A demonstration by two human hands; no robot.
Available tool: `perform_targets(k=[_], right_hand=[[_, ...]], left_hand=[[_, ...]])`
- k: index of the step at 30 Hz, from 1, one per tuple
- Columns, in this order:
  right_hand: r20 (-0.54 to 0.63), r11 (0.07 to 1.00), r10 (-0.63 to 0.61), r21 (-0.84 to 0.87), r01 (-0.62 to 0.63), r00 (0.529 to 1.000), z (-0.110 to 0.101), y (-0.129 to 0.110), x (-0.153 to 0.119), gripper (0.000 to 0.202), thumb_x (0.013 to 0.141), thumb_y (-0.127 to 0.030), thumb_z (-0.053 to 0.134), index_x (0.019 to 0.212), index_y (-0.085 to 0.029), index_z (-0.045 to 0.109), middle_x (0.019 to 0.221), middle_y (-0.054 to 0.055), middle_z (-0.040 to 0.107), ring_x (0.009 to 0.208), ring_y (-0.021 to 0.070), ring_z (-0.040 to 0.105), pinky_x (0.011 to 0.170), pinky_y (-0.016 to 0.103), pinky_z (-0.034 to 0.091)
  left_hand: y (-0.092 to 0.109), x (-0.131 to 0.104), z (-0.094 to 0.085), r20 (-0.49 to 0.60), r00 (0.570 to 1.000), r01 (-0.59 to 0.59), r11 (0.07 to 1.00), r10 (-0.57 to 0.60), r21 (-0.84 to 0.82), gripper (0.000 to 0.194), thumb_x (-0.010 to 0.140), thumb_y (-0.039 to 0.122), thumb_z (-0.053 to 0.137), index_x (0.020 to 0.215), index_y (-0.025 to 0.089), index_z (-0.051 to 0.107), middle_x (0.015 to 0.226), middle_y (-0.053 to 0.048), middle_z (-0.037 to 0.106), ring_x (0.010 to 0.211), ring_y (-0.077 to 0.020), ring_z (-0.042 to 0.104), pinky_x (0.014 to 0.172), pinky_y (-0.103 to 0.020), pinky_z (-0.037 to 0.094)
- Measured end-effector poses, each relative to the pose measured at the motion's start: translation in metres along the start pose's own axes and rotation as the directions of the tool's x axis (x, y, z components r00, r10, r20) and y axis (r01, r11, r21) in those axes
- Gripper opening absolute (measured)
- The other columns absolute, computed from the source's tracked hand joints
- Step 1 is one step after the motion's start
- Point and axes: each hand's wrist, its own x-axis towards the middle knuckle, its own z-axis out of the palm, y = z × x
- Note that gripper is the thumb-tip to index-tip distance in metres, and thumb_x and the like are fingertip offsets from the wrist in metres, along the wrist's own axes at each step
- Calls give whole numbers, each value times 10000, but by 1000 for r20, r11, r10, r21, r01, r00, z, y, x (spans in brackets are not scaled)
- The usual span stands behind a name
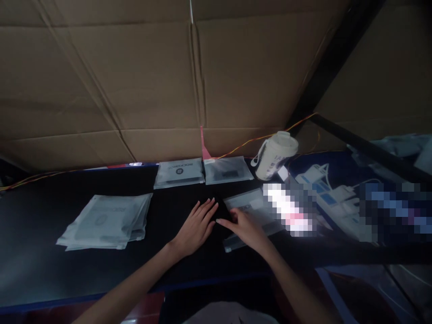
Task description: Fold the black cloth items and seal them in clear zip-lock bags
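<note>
A dark, folded, cloth-like item (pixel 222 210) lies on the black table between my hands; its outline blends into the tabletop. My left hand (pixel 194 229) rests flat over its left side, fingers stretched out. At its right edge, my right hand (pixel 249 230) has the fingers curled and the thumb across the item, gripping it. Under and beside the right hand lies a frosted zip bag (pixel 251 200) with dark lettering, partly covered by the hand and forearm.
A pile of frosted zip bags (pixel 101 218) lies at left. Two more, a printed bag (pixel 178 173) and a plainer bag (pixel 228 170), lie along the back near a white lidded cup (pixel 277 155). A cardboard wall (pixel 151 76) rises behind. A yellow-red wire (pixel 243 146) crosses at the back.
</note>
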Motion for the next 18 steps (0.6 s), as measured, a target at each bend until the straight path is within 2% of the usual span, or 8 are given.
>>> perform_targets(k=[3, 5, 9, 11, 14, 16, 18], right_hand=[[92, 1000, -5, -12, 6, 996, -3, -11, 13, 510, 736, -658, 576, 908, -191, 685, 905, 98, 718, 928, 297, 652, 743, 343, 479], [142, 999, -33, 44, 26, 989, -3, -16, 22, 482, 739, -631, 594, 942, -207, 699, 948, 86, 725, 962, 301, 645, 776, 352, 475], [289, 930, -174, 362, 61, 941, 2, -18, 36, 353, 745, -409, 671, 1050, -230, 680, 1044, 27, 720, 1010, 237, 638, 851, 316, 471], [301, 895, -162, 445, 12, 940, 6, -19, 38, 335, 699, -293, 709, 1023, -214, 683, 999, 13, 731, 962, 218, 656, 828, 302, 487], [230, 898, -48, 435, -58, 972, 7, -21, 37, 336, 640, -206, 729, 971, -178, 680, 882, 21, 739, 847, 222, 678, 736, 309, 514], [185, 905, -5, 420, -74, 983, -1, -22, 35, 312, 644, -214, 724, 945, -154, 667, 835, 41, 732, 789, 228, 679, 677, 314, 518], [148, 905, 9, 420, -71, 989, -17, -23, 32, 313, 657, -230, 719, 950, -149, 650, 856, 54, 726, 780, 222, 676, 665, 308, 516]], left_hand=[[-2, -2, 2, -32, 999, -5, 999, 3, -39, 568, 979, 264, 357, 1490, 198, 119, 1508, -130, 319, 1407, -225, 248, 1137, -491, 242], [-2, -4, 3, -45, 999, 0, 998, -4, -68, 620, 974, 260, 371, 1496, 207, 41, 1506, -142, 316, 1406, -231, 251, 1134, -499, 250], [-2, -6, 3, -51, 998, 37, 989, -44, -142, 685, 970, 277, 386, 1491, 218, -55, 1503, -159, 306, 1402, -252, 257, 1119, -511, 278], [-2, -6, 2, -50, 996, 67, 980, -78, -186, 673, 967, 288, 395, 1491, 230, -22, 1499, -161, 308, 1398, -271, 265, 1099, -512, 316], [-1, -6, -4, -98, 986, 103, 956, -134, -274, 652, 943, 297, 459, 1476, 235, 89, 1466, -154, 354, 1358, -273, 345, 1066, -481, 374], [-1, -6, -11, -207, 962, 103, 941, -176, -322, 593, 920, 293, 510, 1432, 233, 217, 1404, -138, 422, 1304, -254, 417, 1047, -459, 401], [2, -9, -19, -350, 908, 107, 935, -230, -338, 464, 909, 269, 527, 1338, 233, 356, 1319, -118, 489, 1236, -239, 482, 1018, -452, 426]])
